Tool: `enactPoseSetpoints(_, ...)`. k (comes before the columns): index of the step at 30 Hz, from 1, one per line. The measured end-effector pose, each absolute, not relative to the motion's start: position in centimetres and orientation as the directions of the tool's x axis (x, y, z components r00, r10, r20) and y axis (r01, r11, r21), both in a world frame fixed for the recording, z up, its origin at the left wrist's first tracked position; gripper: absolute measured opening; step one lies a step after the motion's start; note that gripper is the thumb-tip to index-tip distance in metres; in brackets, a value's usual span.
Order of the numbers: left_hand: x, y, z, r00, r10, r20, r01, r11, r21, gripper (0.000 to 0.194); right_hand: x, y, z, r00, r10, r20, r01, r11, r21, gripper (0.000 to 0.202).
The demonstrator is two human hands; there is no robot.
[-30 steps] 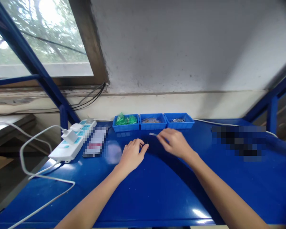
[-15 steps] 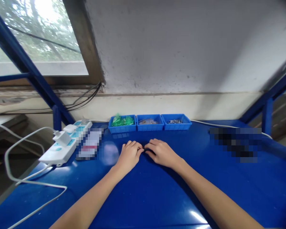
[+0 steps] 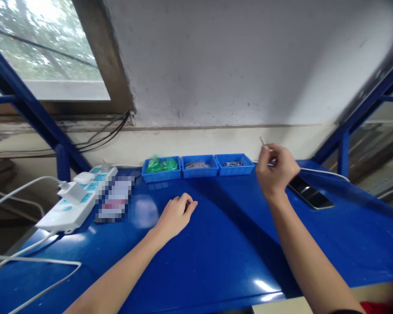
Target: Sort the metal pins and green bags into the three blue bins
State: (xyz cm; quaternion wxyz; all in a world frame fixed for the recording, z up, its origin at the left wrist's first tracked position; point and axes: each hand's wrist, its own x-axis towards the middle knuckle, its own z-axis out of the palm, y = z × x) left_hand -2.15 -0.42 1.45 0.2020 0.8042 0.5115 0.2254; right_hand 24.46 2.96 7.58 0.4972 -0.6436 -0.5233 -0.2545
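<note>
My left hand [image 3: 178,213] rests on the blue table with its fingers curled and the thumb near the forefinger. A dark spot shows between those fingers, but I cannot make out what they hold, if anything. Raised above the table on the right, my right hand [image 3: 277,168] pinches a thin silver metal piece [image 3: 262,140] that sticks up past the thumb and forefinger. Something dark shows within its curled fingers. Nearest to this hand is a blue bin [image 3: 236,171] with several thin silver metal pieces [image 3: 233,164] in it.
Beside it stand a blue bin [image 3: 199,172] of clear plastic bits and another bin [image 3: 162,175] with green plastic. A dark phone [image 3: 309,192] lies right. At left are a blurred-out flat object [image 3: 114,198], a white power strip [image 3: 78,203] and loose white cable [image 3: 52,261].
My hands have come apart. The right one has risen and moved right, and a silver piece now shows at its fingertips. The left stays near its place, and the view has shifted slightly right.
</note>
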Motion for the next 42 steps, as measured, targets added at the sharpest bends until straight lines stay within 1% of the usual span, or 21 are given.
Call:
enactPoseSetpoints(2, -2.1, -0.6, 1.4, 0.395, 0.903, 0.172, 0.728, -0.421, 0.541, 0.021, 24.6, 4.2, 6.6, 0.329, 0.635, 0.699, 0.924, -0.064, -0.376, 0.039)
enactPoseSetpoints(4, -2.0, -0.7, 1.3, 0.413, 0.890, 0.193, 0.717, -0.449, 0.533, 0.021, 23.7, 5.4, 4.8, 0.267, 0.832, 0.485, 0.934, -0.099, -0.344, 0.056)
enactPoseSetpoints(6, -1.8, -0.4, 1.3, 0.426, 0.871, 0.244, 0.696, -0.488, 0.527, 0.021, 22.5, 6.3, 3.0, 0.173, 0.926, 0.334, 0.940, -0.055, -0.336, 0.066)
enactPoseSetpoints(8, -1.0, 0.6, 1.3, 0.419, 0.850, 0.320, 0.679, -0.527, 0.511, 0.020, 21.3, 6.7, 1.7, 0.104, 0.957, 0.270, 0.936, -0.002, -0.352, 0.064)
enactPoseSetpoints(10, 0.3, 2.4, 1.4, 0.394, 0.835, 0.385, 0.681, -0.546, 0.487, 0.026, 20.7, 6.8, 1.2, 0.111, 0.963, 0.245, 0.929, -0.012, -0.371, 0.057)
enactPoseSetpoints(11, 1.2, 3.4, 1.4, 0.381, 0.836, 0.394, 0.695, -0.540, 0.474, 0.032, 20.7, 6.7, 1.1, 0.134, 0.962, 0.238, 0.925, -0.036, -0.378, 0.054)
enactPoseSetpoints(13, 3.1, 5.6, 1.6, 0.361, 0.863, 0.353, 0.744, -0.495, 0.449, 0.044, 21.3, 6.1, 1.2, 0.200, 0.951, 0.238, 0.917, -0.096, -0.387, 0.052)
enactPoseSetpoints(15, 4.8, 7.1, 1.9, 0.340, 0.893, 0.296, 0.784, -0.443, 0.436, 0.050, 22.6, 5.2, 1.4, 0.267, 0.930, 0.251, 0.909, -0.157, -0.386, 0.057)
enactPoseSetpoints(17, 5.6, 7.5, 2.2, 0.324, 0.908, 0.266, 0.801, -0.413, 0.434, 0.049, 24.4, 4.1, 1.6, 0.325, 0.908, 0.265, 0.898, -0.208, -0.387, 0.061)
enactPoseSetpoints(20, 4.6, 6.0, 2.4, 0.317, 0.916, 0.247, 0.818, -0.396, 0.418, 0.051, 27.4, 2.5, 1.6, 0.360, 0.890, 0.279, 0.885, -0.231, -0.405, 0.055)
enactPoseSetpoints(21, 3.7, 5.1, 2.4, 0.322, 0.915, 0.242, 0.823, -0.396, 0.406, 0.052, 28.3, 2.1, 1.4, 0.363, 0.886, 0.288, 0.879, -0.223, -0.422, 0.050)
enactPoseSetpoints(23, 1.3, 3.0, 2.3, 0.336, 0.907, 0.255, 0.824, -0.414, 0.387, 0.049, 29.6, 1.7, 0.9, 0.406, 0.863, 0.301, 0.825, -0.204, -0.527, 0.043)
enactPoseSetpoints(24, 0.1, 2.0, 2.3, 0.330, 0.903, 0.275, 0.818, -0.419, 0.394, 0.045, 30.1, 1.7, 0.6, 0.441, 0.847, 0.297, 0.781, -0.199, -0.592, 0.045)
enactPoseSetpoints(26, -2.0, 0.1, 2.2, 0.270, 0.906, 0.325, 0.795, -0.400, 0.456, 0.037, 30.4, 1.9, 0.1, 0.494, 0.827, 0.269, 0.696, -0.191, -0.692, 0.047)
enactPoseSetpoints(28, -3.3, -1.2, 2.2, 0.217, 0.917, 0.335, 0.766, -0.373, 0.524, 0.040, 30.2, 2.2, -0.2, 0.489, 0.835, 0.251, 0.676, -0.181, -0.715, 0.040)
enactPoseSetpoints(31, -3.5, -2.2, 2.0, 0.248, 0.934, 0.256, 0.767, -0.351, 0.537, 0.052, 29.3, 2.2, -0.1, 0.457, 0.845, 0.276, 0.684, -0.136, -0.717, 0.038)
enactPoseSetpoints(32, -3.3, -2.4, 2.0, 0.263, 0.938, 0.228, 0.779, -0.345, 0.524, 0.050, 28.9, 2.1, 0.1, 0.455, 0.842, 0.289, 0.681, -0.120, -0.722, 0.040)
enactPoseSetpoints(34, -2.9, -2.3, 1.9, 0.286, 0.938, 0.197, 0.792, -0.347, 0.502, 0.035, 28.1, 1.8, 0.4, 0.449, 0.835, 0.319, 0.674, -0.083, -0.734, 0.043)
enactPoseSetpoints(37, -2.9, -1.9, 2.2, 0.283, 0.925, 0.255, 0.764, -0.378, 0.522, 0.013, 26.7, 1.2, 1.0, 0.420, 0.830, 0.366, 0.675, -0.016, -0.738, 0.043)
enactPoseSetpoints(39, -3.4, -1.7, 2.5, 0.243, 0.916, 0.318, 0.742, -0.387, 0.547, 0.007, 25.7, 0.7, 1.4, 0.388, 0.831, 0.399, 0.686, 0.028, -0.727, 0.041)
enactPoseSetpoints(42, -3.9, -1.4, 2.8, 0.188, 0.907, 0.378, 0.733, -0.385, 0.561, 0.008, 24.5, 0.0, 2.0, 0.344, 0.841, 0.418, 0.718, 0.051, -0.694, 0.039)
